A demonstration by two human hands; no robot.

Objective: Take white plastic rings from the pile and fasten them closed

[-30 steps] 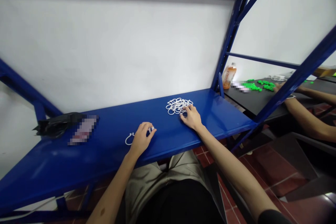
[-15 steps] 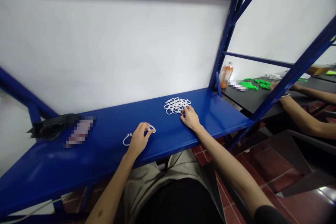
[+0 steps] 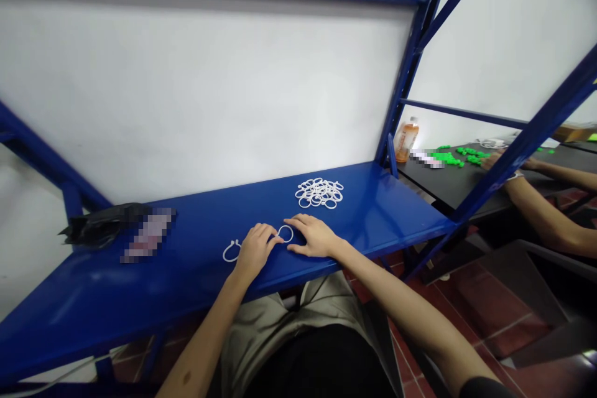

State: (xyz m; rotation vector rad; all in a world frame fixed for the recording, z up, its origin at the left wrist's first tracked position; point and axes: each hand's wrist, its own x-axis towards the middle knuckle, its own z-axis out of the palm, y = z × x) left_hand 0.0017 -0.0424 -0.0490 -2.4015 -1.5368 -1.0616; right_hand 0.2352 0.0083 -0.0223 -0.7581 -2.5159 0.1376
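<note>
So, left to right. Black plastic bag crumpled at the back-left corner of the blue tabletop. Pixelated item just beside it, right side; blurred out, can't tell what it is.

Next, open ring in white, lying flat around mid-length, nearer the front edge than the back. Gap faces the back edge, small knobs at the ends; its right side is partly covered by the left hand.

Left hand: thumb and fingertips pinched together on the left side of a white ring. That ring sits between the two hands, forward of the middle of the tabletop.

Right hand: thumb and fingers spread apart, bracketing the ring's right side. Can't tell if the index fingertip touches it. Hands near each other, not touching.

Ring pile: white rings overlapping, close to the back edge, toward the back-right corner, behind the right hand.

Past the right edge, black table: orange bottle at its left end, then green pieces scattered, then a co-worker's hand beside them, partly behind the blue frame post.
</note>
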